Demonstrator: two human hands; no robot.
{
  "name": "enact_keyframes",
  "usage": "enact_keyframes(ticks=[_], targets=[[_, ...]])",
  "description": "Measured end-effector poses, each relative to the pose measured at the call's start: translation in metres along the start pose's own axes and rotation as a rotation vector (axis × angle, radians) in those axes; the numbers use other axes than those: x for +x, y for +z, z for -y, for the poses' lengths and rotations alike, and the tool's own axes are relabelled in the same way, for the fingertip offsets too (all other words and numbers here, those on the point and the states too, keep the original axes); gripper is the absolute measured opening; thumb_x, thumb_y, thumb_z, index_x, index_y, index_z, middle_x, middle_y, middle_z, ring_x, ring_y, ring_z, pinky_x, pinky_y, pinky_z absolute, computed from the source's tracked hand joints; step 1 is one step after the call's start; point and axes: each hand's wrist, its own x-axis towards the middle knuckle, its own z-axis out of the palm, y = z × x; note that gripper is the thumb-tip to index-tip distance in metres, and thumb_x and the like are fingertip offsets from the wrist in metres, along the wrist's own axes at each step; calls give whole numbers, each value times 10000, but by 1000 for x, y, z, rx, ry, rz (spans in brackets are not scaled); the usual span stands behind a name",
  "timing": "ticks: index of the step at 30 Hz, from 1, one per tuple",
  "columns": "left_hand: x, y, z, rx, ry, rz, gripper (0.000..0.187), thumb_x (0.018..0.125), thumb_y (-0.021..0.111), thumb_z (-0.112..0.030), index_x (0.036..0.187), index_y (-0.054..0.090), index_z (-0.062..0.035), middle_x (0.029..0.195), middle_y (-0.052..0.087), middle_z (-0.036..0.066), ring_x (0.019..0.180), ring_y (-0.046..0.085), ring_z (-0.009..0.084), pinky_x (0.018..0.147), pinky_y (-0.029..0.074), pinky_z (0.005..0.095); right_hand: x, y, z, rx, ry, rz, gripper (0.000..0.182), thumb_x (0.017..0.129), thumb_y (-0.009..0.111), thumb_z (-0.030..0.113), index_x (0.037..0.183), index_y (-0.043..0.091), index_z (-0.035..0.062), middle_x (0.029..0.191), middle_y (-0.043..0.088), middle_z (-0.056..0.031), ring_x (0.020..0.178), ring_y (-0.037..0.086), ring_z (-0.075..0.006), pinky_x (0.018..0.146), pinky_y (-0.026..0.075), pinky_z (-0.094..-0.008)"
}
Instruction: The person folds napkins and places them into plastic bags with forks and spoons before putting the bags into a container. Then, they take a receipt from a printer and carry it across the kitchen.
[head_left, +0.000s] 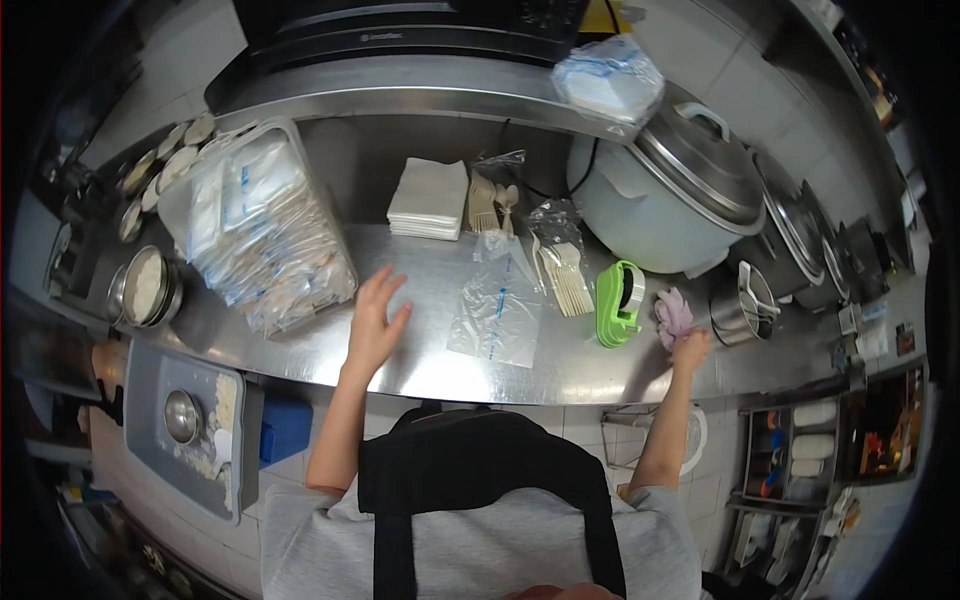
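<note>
Pink cloth (672,312): where's it seen?

On the R side of the steel table (425,325), nr the front edge. It's bunched up, w/ its near end gripped by the R hand (690,350).

And what's flanking it?

A green tape dispenser (606,318) is seen just to the L; a steel pot (733,318) w/ utensils stood in it is placed to the R. Behind, a big lidded pot (615,210) is set.

L hand (374,325)?

Nothing's held. Fingers are spread, over the table's front part; whether the surface is touched can't be told. A clear tub (326,205) of bagged items is tilted nr it, to the L.

Middle of the table?

A clear plastic bag (490,325) is laid flat, w/ a napkin stack (428,195) behind & to the L. Pale forks (568,282) are bundled btwn bag & dispenser, partly wrapped in plastic.
</note>
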Motion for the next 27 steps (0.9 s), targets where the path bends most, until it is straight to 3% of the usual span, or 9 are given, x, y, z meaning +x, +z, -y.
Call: enact_keyframes(ticks=[2, 4, 7, 8, 10, 16, 19, 21, 27], targets=[[-12, 0, -1, -30, -51, 52, 352, 785, 585, -153, 1117, 559, -39, 1286, 433, 172, 1181, 404, 331, 975, 335, 386, 3, -35, 34, 48, 47, -3, 211, 673, 627, 67, 876, 582, 32, 1038, 531, -139, 1002, 476, -347, 806, 419, -411], [-24, -3, 3, -32, -111, 64, 341, 786, 581, -163, 1102, 567, -35, 1267, 453, 168, 1158, 424, 332, 955, 356, 384, -12, -59, 84, 392, -416, -394, 246, 679, 570, -4, 921, 558, 45, 973, 546, -119, 931, 499, -327, 811, 393, -408], [-38, -3, 8, -39, -131, 68, 333, 788, 579, -160, 1095, 568, -30, 1217, 500, 172, 1121, 461, 331, 939, 371, 383, -90, -60, 168, 782, -475, 143, 251, 655, 599, 23, 905, 582, 28, 903, 559, -139, 860, 525, -322, 785, 405, -413], [-40, -1, 9, -36, -137, 68, 333, 788, 579, -160, 1095, 568, -30, 1217, 500, 172, 1121, 461, 331, 939, 371, 383, -115, -43, 187, 784, -885, 212, 230, 639, 615, 45, 867, 601, 26, 914, 564, -145, 851, 529, -313, 762, 413, -404], [-45, 3, 6, -77, -121, 145, 320, 792, 576, -158, 1083, 571, -24, 1160, 543, 168, 1079, 495, 327, 918, 390, 376, -169, -48, 225, 601, -1049, 485, 181, 636, 628, 64, 810, 603, 23, 904, 564, -145, 871, 516, -293, 721, 404, -392], [-47, 18, -18, -236, -97, 328, 393, 741, 638, -146, 1108, 556, -33, 1199, 514, 159, 1120, 470, 320, 939, 379, 365, -179, -28, 259, 521, -1063, 551, 170, 666, 619, 78, 814, 584, 2, 859, 572, -132, 835, 537, -285, 725, 418, -382], [-40, 22, -26, -167, 51, 325, 436, 706, 672, -145, 1115, 550, -57, 1258, 466, 145, 1163, 430, 315, 963, 359, 377, -160, -41, 266, 813, -843, 992, 135, 734, 606, 82, 832, 569, -4, 804, 586, -79, 765, 575, -211, 693, 444, -316], [-34, 22, -26, -191, 159, 312, 292, 708, 677, -160, 963, 587, -49, 1226, 497, 136, 1163, 432, 311, 980, 331, 401, -150, -64, 269, 1238, -510, 1626, 135, 802, 594, 118, 847, 562, -6, 768, 586, -28, 733, 579, -129, 674, 449, -247], [-12, 6, -36, -379, 87, 465, 179, 753, 646, -203, 772, 580, -38, 1155, 554, 90, 1093, 488, 284, 989, 304, 414, -132, -104, 264, 1278, -531, 1362, 208, 822, 604, 154, 941, 594, -16, 795, 605, -29, 733, 561, -99, 678, 441, -224]])
